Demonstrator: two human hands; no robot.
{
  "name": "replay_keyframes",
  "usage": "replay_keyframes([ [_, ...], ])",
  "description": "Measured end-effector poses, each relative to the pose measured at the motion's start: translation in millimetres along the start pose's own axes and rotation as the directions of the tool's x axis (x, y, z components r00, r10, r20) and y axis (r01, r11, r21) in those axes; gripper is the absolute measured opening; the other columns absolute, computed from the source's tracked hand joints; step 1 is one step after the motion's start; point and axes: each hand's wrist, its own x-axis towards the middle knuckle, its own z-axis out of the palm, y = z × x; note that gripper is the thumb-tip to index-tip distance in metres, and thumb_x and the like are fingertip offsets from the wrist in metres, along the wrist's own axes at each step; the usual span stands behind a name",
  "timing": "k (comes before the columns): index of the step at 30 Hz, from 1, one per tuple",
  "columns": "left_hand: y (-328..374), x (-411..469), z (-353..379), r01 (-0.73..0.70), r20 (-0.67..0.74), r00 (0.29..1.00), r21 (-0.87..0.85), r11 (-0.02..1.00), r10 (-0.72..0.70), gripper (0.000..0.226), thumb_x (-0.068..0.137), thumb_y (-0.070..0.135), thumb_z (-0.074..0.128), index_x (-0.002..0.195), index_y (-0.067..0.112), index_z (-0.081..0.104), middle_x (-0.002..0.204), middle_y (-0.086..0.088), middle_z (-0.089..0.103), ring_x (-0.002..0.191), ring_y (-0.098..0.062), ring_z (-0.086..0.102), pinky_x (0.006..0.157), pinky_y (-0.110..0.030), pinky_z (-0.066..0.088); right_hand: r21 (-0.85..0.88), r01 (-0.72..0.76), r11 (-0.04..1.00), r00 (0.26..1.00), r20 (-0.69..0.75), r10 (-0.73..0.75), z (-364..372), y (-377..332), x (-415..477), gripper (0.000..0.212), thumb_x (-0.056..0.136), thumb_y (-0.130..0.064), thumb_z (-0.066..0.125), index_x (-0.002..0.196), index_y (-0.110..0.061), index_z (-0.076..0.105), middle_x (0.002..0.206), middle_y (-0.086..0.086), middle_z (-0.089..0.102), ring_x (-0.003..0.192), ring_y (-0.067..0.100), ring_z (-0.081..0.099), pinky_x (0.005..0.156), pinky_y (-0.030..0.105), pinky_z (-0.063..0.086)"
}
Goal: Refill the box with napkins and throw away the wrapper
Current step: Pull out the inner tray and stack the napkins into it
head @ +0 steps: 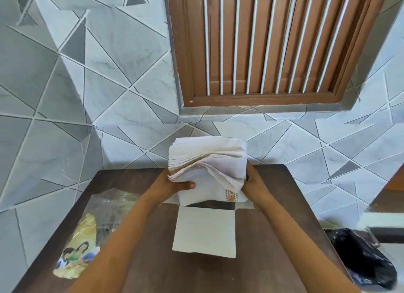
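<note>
A thick stack of white napkins (207,159) with a gold pattern on one corner is held above the table. My left hand (175,184) grips its left side with the thumb across the front. My right hand (254,183) clasps its right side. Directly below stands the white box (205,233), its top open and its near flap folded out toward me. The lower end of the stack reaches down to the box's opening. The empty clear wrapper (87,233), printed yellow with a picture, lies flat on the table at the left.
The dark brown table (196,273) stands against a tiled wall under a brown shuttered window (273,43). A bin lined with a black bag (363,255) sits on the floor just off the table's right edge.
</note>
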Motion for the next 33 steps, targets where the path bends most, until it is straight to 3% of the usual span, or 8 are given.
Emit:
replay_keyframes([
  [4,-1.4,2.9,-5.8,0.003,0.016,1.000,-0.021,1.000,-0.003,0.049,0.071,0.000,0.075,0.093,0.039,0.057,0.098,0.024,0.059,0.082,0.016,0.060,0.069,-0.002,0.047,0.016,-0.022,1.000,0.999,-0.038,0.023,11.4,3.7,1.4,0.046,0.070,-0.028,0.063,0.114,-0.029,0.050,0.110,-0.017,0.059,0.097,-0.009,0.058,0.081,0.007,0.047],
  [8,-17.8,2.3,-16.1,0.053,0.150,0.987,0.028,0.998,-0.057,0.058,0.066,0.011,0.082,0.115,0.029,0.055,0.110,0.010,0.066,0.096,0.008,0.062,0.081,-0.015,0.051,0.020,0.008,1.000,0.995,-0.104,-0.006,22.9,9.7,-0.6,0.043,0.073,-0.021,0.053,0.115,-0.018,0.045,0.103,-0.015,0.054,0.086,-0.024,0.054,0.074,-0.002,0.041],
  [11,-28.3,2.7,-21.3,0.054,0.235,0.969,0.105,0.993,-0.078,0.068,0.062,0.009,0.083,0.120,0.026,0.052,0.113,0.008,0.065,0.099,0.005,0.062,0.082,-0.018,0.053,0.032,0.009,0.999,0.992,-0.127,-0.004,26.0,14.1,-2.4,0.042,0.074,-0.022,0.054,0.116,-0.022,0.047,0.108,-0.016,0.056,0.091,-0.021,0.055,0.081,0.003,0.044],
  [16,-25.1,4.9,-26.4,0.013,0.184,0.982,0.202,0.979,-0.051,0.061,0.062,0.004,0.083,0.098,0.040,0.051,0.087,0.039,0.064,0.085,0.025,0.054,0.071,0.002,0.044,0.052,-0.018,0.998,0.985,-0.169,0.027,36.5,18.1,0.4,0.042,0.074,-0.030,0.061,0.114,-0.030,0.052,0.108,-0.020,0.059,0.097,-0.015,0.057,0.084,0.011,0.045],
  [18,-26.9,5.0,-26.7,0.008,0.190,0.980,0.224,0.975,-0.052,0.055,0.064,0.004,0.082,0.091,0.041,0.050,0.078,0.051,0.056,0.078,0.027,0.054,0.065,0.002,0.043,0.024,-0.019,1.000,0.992,-0.127,0.022,35.3,18.3,1.1,0.048,0.077,-0.016,0.067,0.122,-0.022,0.050,0.115,-0.014,0.060,0.101,-0.011,0.057,0.085,0.011,0.047],
  [24,-41.5,8.4,-24.4,0.004,0.253,0.965,0.256,0.967,-0.071,0.028,0.052,0.031,0.080,0.073,0.034,0.062,0.068,0.021,0.069,0.069,0.012,0.060,0.074,-0.013,0.050,-0.027,-0.066,0.997,0.997,-0.032,0.065,29.7,18.1,5.6,0.056,0.080,-0.006,0.069,0.127,-0.027,0.048,0.125,-0.009,0.059,0.113,0.001,0.056,0.084,0.009,0.048],
  [27,-43.9,17.0,-29.6,0.016,0.319,0.943,0.245,0.969,-0.096,0.042,0.055,0.026,0.086,0.090,0.025,0.062,0.090,0.008,0.064,0.086,-0.003,0.060,0.077,-0.016,0.052,-0.047,-0.061,0.997,0.997,-0.039,0.059,30.3,17.6,7.6,0.056,0.080,-0.008,0.069,0.128,-0.026,0.047,0.127,-0.008,0.058,0.115,0.001,0.055,0.084,0.008,0.047],
  [33,-41.2,22.9,-41.6,0.014,0.284,0.958,0.117,0.993,-0.047,0.040,0.070,0.007,0.078,0.089,0.036,0.058,0.075,0.026,0.068,0.072,0.021,0.058,0.062,0.002,0.043,-0.073,-0.108,0.991,0.994,-0.043,0.105,31.1,17.6,7.9,0.060,0.076,-0.015,0.073,0.128,-0.030,0.046,0.127,-0.008,0.058,0.116,0.006,0.055,0.097,0.031,0.049],
])
